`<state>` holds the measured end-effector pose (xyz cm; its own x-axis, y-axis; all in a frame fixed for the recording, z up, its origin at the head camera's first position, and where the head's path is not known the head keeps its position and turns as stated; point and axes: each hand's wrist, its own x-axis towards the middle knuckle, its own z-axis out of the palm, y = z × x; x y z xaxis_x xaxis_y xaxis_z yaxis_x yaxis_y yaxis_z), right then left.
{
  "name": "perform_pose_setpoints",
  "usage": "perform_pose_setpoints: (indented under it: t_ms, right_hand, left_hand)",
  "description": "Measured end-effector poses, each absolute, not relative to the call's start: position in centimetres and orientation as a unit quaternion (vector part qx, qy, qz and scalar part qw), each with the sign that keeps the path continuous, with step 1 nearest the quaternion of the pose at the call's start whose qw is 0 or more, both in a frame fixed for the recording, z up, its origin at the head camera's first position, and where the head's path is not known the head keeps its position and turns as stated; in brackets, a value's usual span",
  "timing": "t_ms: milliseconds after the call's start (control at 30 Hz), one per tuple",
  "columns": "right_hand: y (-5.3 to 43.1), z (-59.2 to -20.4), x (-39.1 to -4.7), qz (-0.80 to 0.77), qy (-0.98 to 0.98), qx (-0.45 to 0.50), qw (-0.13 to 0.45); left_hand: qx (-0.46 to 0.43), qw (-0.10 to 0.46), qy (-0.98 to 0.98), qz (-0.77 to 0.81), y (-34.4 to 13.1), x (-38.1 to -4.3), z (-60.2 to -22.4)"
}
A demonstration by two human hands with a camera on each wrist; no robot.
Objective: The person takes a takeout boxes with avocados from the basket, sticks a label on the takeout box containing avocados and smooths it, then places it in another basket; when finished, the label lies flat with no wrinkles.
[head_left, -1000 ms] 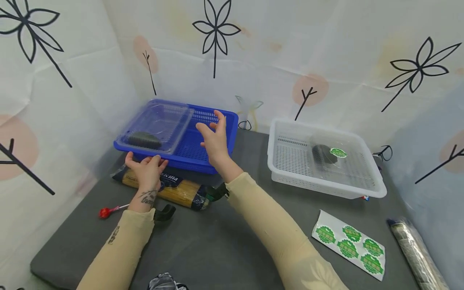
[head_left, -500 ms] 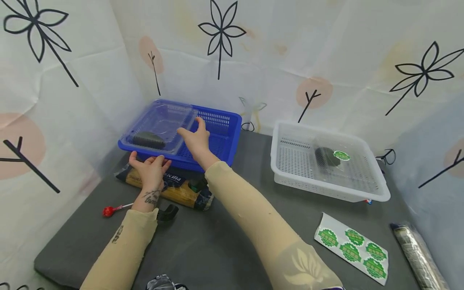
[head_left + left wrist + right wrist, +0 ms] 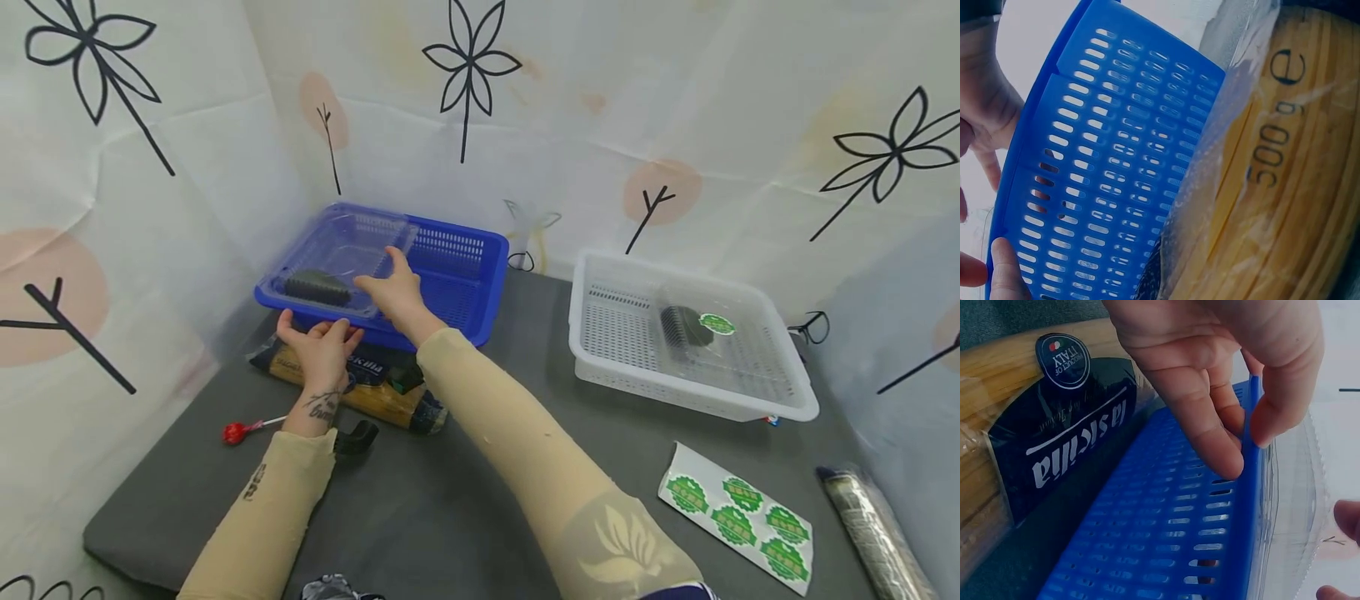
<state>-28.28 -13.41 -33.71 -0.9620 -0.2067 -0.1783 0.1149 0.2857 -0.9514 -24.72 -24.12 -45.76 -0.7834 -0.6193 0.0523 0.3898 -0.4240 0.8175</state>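
My left hand (image 3: 318, 354) pinches the front rim of a blue slotted plastic basket (image 3: 487, 283), thumb and fingers on either side of it in the right wrist view. A clear plastic container (image 3: 345, 233) lies in the basket's left half. Under the clear plastic shows a dark, ridged rounded thing (image 3: 318, 287). My right hand (image 3: 397, 292) is over the container's right edge, thumb and forefinger spread apart. A "la Sicilia" pasta packet (image 3: 1054, 425) lies just in front of the basket, partly hidden by the left hand and forearm.
A white basket (image 3: 660, 387) holds another clear container with a green sticker (image 3: 717, 324) and a dark ridged thing. A sticker sheet (image 3: 738, 517) and a long shiny packet (image 3: 873, 529) lie at right. A red lollipop (image 3: 235, 433) lies at left.
My right hand has come left and down from above the basket's right half to the container's right edge. The left hand keeps its hold on the rim. The whole view has shifted slightly.
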Motion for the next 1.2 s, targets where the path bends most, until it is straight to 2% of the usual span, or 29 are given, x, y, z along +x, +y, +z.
perform_pose_setpoints:
  t_ms: [333,667,933,1200]
  right_hand:
    - [-13.2,-33.6,-29.1,-0.622,0.763,-0.037,0.172]
    - [-10.3,-32.1,-29.4,-0.615,0.766,-0.049,0.18]
    - [-5.4,-29.8,-28.4,-0.665,0.725,-0.058,0.17]
    - [0.3,-27.8,-25.7,-0.683,0.713,-0.074,0.139]
  left_hand:
    - [0.131,0.31,-0.446,-0.829,-23.7,-24.9,-45.9]
    - [0.131,0.307,-0.449,-0.829,-23.9,-24.9,-45.8]
    - [0.135,0.303,-0.46,-0.824,-24.0,-25.0,-45.9]
    - [0.136,0.3,-0.447,-0.832,-24.1,-25.4,-46.3]
